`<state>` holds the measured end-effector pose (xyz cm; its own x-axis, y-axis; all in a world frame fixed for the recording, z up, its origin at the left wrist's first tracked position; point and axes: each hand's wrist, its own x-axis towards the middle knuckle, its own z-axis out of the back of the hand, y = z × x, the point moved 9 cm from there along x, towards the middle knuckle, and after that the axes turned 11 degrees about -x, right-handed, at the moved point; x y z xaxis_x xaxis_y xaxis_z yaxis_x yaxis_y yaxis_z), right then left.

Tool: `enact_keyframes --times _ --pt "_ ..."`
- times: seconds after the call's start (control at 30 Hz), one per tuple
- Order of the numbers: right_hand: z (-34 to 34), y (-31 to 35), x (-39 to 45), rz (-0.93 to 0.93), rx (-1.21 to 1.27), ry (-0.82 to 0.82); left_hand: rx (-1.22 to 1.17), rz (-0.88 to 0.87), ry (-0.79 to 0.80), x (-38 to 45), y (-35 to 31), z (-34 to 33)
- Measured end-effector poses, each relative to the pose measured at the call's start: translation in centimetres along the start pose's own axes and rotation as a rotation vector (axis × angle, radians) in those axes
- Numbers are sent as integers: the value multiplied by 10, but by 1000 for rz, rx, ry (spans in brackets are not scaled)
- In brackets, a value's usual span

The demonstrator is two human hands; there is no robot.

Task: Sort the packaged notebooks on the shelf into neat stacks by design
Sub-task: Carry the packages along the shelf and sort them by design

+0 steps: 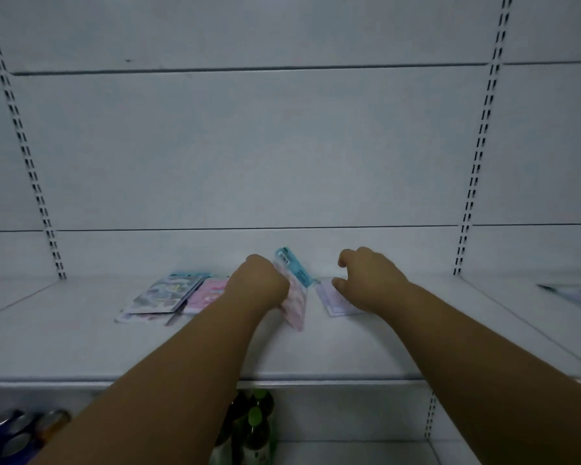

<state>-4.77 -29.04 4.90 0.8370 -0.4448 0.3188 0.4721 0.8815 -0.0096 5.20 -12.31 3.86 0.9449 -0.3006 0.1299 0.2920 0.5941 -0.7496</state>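
Note:
On the white shelf (pixel 316 350), my left hand (pixel 257 283) grips a pink packaged notebook with a blue header (pixel 294 286), tilted up on its edge. My right hand (pixel 366 278) hovers with curled fingers over a pale lilac packaged notebook (pixel 332 298) lying flat; whether it touches is unclear. To the left lie a grey-patterned notebook (pixel 163 295) on top of others and a pink notebook (pixel 205 295) beside it, partly hidden by my left forearm.
The shelf's back panel (pixel 282 162) rises behind, with slotted uprights at left and right. Another packaged item (pixel 571 297) lies on the neighbouring shelf at far right. Below the shelf edge stand green-capped bottles (pixel 255 427) and cans (pixel 10 427).

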Motion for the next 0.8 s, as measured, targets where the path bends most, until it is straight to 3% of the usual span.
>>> enact_keyframes --times 0.2,0.33,0.5,0.6,0.8 --pt "-30 0 5 -122 -77 128 -700 -64 -95 -10 9 20" --pt "-40 -3 10 -194 -148 157 -962 -86 -68 -19 9 24" --pt "-46 -11 14 -292 -83 157 -967 -135 -29 -19 14 22" --pt "-35 -11 12 -319 6 20 -926 -131 -6 -16 16 11" --pt "7 -55 0 -363 441 -291 -960 -93 -2 -16 -2 -17"
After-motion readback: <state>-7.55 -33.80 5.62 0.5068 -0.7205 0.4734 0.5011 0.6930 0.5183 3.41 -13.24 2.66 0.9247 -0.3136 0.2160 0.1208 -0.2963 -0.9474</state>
